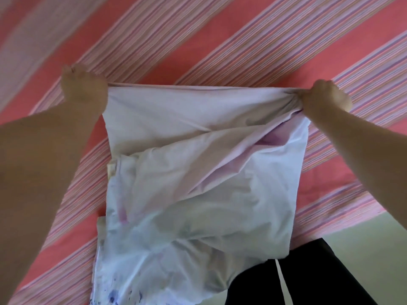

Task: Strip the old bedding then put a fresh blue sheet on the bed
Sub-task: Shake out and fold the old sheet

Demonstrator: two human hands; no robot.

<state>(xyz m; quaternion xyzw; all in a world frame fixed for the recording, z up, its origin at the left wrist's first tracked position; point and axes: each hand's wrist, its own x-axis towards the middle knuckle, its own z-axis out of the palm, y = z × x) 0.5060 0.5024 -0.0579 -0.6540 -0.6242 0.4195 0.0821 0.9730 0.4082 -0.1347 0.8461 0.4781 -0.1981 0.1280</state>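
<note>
Stripping looks underway: left hand (82,84) and right hand (326,98) each clench a top corner of the pale cloth (198,172) (a pillowcase, perhaps) above the striped sheet (220,40); next, set it aside.

the striped sheet (220,40) on the bed shows broad coral-pink bands alternating with bands of thin pink, lilac and white lines, all running diagonally. the pale cloth (198,172) is whitish, tinted lilac-pink toward its top and in its folds, with dark blue-purple speckles near its lower edge. the trousers (308,271) are black. the floor (363,234) is pale green.
</note>
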